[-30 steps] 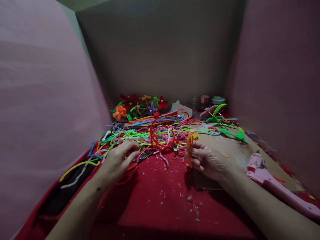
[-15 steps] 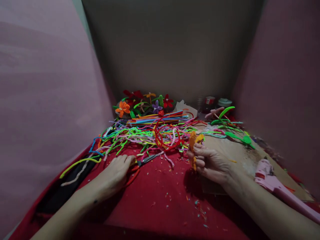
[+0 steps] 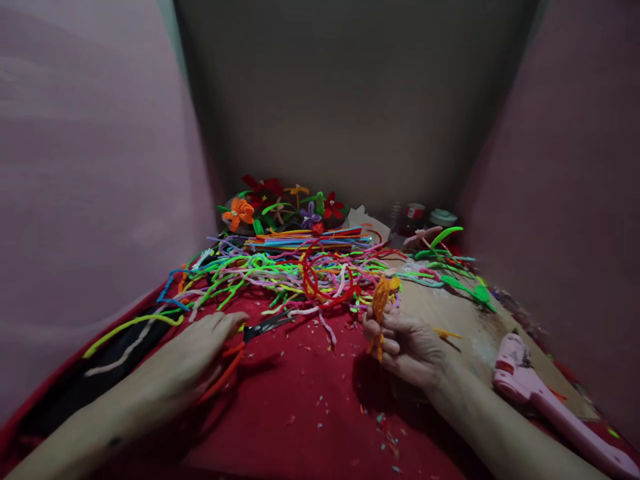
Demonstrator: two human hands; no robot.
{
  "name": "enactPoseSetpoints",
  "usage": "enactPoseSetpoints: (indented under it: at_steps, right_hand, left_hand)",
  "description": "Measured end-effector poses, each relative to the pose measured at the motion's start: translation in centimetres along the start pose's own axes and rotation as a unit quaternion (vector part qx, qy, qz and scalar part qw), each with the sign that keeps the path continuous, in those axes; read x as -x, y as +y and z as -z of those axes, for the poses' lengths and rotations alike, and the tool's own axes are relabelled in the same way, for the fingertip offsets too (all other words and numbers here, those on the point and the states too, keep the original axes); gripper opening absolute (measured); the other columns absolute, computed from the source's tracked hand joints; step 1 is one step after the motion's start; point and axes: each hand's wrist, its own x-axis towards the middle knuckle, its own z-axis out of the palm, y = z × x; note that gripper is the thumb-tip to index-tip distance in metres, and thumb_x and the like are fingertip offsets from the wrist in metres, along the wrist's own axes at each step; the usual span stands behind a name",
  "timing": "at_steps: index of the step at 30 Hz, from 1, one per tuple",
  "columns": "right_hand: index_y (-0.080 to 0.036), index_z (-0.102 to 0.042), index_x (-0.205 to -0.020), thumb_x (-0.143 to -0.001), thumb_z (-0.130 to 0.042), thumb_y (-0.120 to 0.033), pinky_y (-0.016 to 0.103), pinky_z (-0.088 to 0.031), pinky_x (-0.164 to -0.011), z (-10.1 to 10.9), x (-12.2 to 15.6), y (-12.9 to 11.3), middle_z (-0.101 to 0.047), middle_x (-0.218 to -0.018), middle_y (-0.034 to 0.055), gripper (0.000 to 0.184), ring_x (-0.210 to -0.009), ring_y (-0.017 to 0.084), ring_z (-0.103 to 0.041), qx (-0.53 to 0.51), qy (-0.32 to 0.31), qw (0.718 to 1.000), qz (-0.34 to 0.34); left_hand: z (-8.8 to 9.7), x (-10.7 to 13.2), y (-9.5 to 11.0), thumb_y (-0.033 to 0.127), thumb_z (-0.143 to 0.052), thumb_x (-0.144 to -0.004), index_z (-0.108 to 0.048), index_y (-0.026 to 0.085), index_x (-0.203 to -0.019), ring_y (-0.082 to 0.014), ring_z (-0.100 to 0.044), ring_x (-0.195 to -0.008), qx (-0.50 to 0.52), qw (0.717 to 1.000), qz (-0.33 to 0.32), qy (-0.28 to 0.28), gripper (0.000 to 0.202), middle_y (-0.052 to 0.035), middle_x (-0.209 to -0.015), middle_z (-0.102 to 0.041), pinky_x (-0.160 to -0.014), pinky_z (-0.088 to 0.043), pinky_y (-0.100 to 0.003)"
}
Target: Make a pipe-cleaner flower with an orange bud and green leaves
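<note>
The left hand (image 3: 213,340) is closed around the red-orange handles of the scissors (image 3: 251,331) over the left part of the red-covered desk (image 3: 300,400), their long axis slanting so the blades point rightward and slightly away, toward the pile of fuzzy stems (image 3: 250,270). Farther right, the right hand (image 3: 410,343) pinches an orange fuzzy-stem piece (image 3: 382,297), its long axis nearly upright, looped end up.

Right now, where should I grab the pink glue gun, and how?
Probably by its long handle, from the near right: the pink glue gun lies slanted, with the handle toward you and the nozzle end pointing away.
</note>
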Motion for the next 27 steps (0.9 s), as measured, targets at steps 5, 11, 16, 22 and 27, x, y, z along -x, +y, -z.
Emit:
enactPoseSetpoints:
  at_steps: [5,11,16,22,27]
  right_hand:
    - [-0.012,-0.058,-0.075,-0.06,-0.069,-0.015,0.01,-0.029,-0.035,0.3,0.1,0.4,-0.059,-0.056,-0.0018,0.019,-0.033,0.0,-0.034,-0.002,-0.051,0.999,0.012]
    - [-0.012,-0.062,-0.075,-0.061,-0.067,-0.012,0.009,-0.028,-0.033,0.5,0.2,0.7,-0.059,-0.058,-0.0026,0.015,-0.033,-0.001,-0.03,-0.02,-0.077,0.996,0.03]
    - [-0.013,-0.061,-0.072,-0.057,-0.067,-0.009,0.007,-0.025,-0.032,0.3,0.1,0.7,-0.06,-0.057,-0.0024,0.017,-0.033,-0.002,-0.028,-0.015,-0.062,0.997,0.047]
    - [-0.013,-0.061,-0.075,-0.058,-0.067,-0.01,0.009,-0.028,-0.033,0.6,0.0,0.6,-0.06,-0.059,-0.0034,0.018,-0.033,-0.002,-0.026,-0.02,-0.061,0.997,0.038]
    - [-0.013,-0.061,-0.076,-0.059,-0.068,-0.013,0.01,-0.03,-0.034,0.9,-0.1,0.8,-0.058,-0.058,-0.0041,0.019,-0.034,-0.001,-0.025,-0.012,-0.062,0.998,0.031]
  left_hand:
    - [1.0,-1.6,5.1,0.033,-0.047,-0.077,-0.06,0.023,-0.101,-0.0203,-0.062,-0.073,0.179,0.982,0.028,-0.053,0.029,-0.0027,-0.088,-0.068,-0.059,-0.049,-0.024]
    - [-2.7,-4.3,8.6,0.026,-0.044,-0.079,-0.055,0.019,-0.106,-0.0192,-0.062,-0.076,0.136,0.989,-0.053,-0.01,0.03,-0.0055,-0.082,-0.066,-0.068,-0.049,-0.026]
    - [-5.0,-5.2,9.3,0.019,-0.041,-0.078,-0.051,0.018,-0.106,-0.018,-0.062,-0.073,0.093,0.991,-0.098,0.011,0.029,-0.0073,-0.083,-0.065,-0.066,-0.048,-0.026]
    - [-5.7,-5.1,9.0,0.017,-0.04,-0.078,-0.049,0.017,-0.104,-0.0189,-0.063,-0.074,0.08,0.991,-0.101,0.027,0.028,-0.0081,-0.082,-0.065,-0.065,-0.048,-0.027]
    - [-6.3,-5.1,9.1,0.016,-0.039,-0.078,-0.047,0.016,-0.106,-0.0193,-0.063,-0.073,0.08,0.991,-0.104,0.016,0.029,-0.0081,-0.082,-0.065,-0.063,-0.048,-0.027]
